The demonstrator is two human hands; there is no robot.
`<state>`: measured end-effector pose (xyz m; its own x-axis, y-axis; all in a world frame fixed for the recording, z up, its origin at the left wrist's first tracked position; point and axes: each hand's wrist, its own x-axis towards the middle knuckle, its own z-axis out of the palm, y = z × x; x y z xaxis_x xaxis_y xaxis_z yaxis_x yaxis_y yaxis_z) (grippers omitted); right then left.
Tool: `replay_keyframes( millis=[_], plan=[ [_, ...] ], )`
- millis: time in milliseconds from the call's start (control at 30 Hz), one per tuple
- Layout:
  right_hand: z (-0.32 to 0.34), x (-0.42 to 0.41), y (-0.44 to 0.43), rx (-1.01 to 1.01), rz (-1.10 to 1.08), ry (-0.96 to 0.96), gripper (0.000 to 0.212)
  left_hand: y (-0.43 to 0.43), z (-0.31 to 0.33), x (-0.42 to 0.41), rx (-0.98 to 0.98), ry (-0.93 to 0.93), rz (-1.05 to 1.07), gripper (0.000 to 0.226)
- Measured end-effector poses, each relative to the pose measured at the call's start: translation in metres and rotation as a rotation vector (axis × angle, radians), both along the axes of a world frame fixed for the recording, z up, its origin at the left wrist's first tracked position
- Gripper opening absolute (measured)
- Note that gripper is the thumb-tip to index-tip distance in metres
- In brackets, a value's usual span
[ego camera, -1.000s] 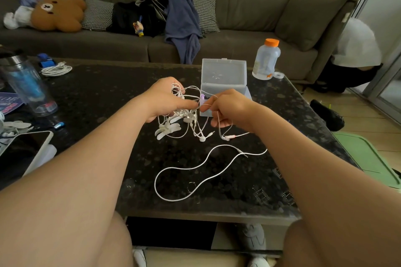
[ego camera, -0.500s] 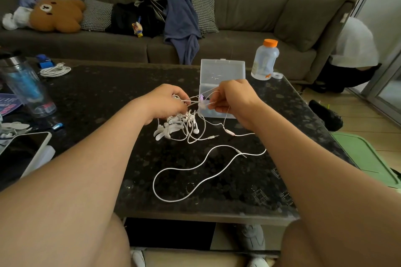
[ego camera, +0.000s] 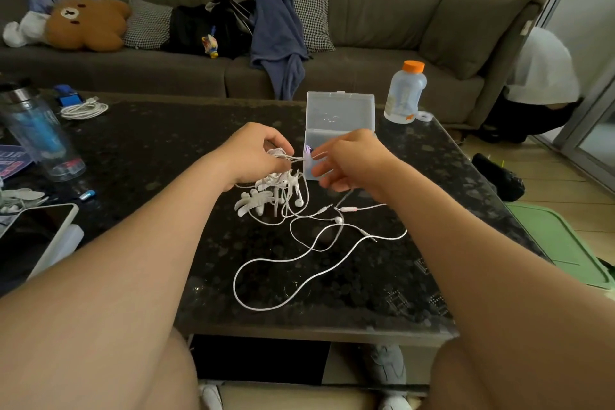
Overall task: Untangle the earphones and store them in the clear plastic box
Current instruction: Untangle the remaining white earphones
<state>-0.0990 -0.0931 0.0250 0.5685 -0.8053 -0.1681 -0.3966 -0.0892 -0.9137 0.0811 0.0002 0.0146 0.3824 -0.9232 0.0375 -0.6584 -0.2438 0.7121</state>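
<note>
1. The left grip (ego camera: pixel 256 156) curls round the tangled earphones (ego camera: pixel 283 193); the right grip (ego camera: pixel 349 163) pinches a strand drawn from the bundle.
2. The tangle trails onto a dark speckled surface (ego camera: pixel 149 143), just in front of the open clear plastic box (ego camera: pixel 339 110). A sofa (ego camera: pixel 382 20) stands behind.
3. Compared with half a second earlier, more cord and one earbud lie loose on the surface.
4. Both forearms reach forward, the grips near each other but apart.

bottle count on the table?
2: a blue tumbler at the left edge, an orange-capped bottle at the far right corner beside the clear plastic box. More may sit off-frame left.
</note>
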Motion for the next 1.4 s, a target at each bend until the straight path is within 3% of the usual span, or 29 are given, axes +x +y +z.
replay_keyframes(
  millis=[300, 467, 733, 933, 1167, 1400],
  plan=[
    [-0.004, -0.003, 0.000, 0.070, 0.192, 0.065, 0.022, 0.000, 0.001, -0.001, -0.030, 0.029, -0.049, 0.016],
    [-0.009, -0.003, -0.008, -0.074, 0.218, 0.051, 0.014, 0.001, -0.001, -0.002, 0.078, 0.073, -0.085, 0.017],
    [-0.012, -0.007, -0.011, 0.002, 0.373, 0.010, 0.027, 0.000, 0.000, 0.001, 0.211, 0.204, -0.011, 0.030],
    [-0.008, -0.007, -0.011, 0.078, 0.264, -0.036, 0.036, 0.001, 0.004, 0.002, 0.247, 0.427, 0.085, 0.021],
    [-0.015, 0.001, -0.018, -0.114, 0.001, 0.056, 0.032, 0.005, 0.006, 0.004, 0.291, 0.461, -0.002, 0.025],
    [-0.019, 0.008, -0.021, -0.177, -0.116, -0.021, 0.031, 0.004, 0.007, -0.001, 0.227, 0.476, -0.053, 0.031]
  ],
)
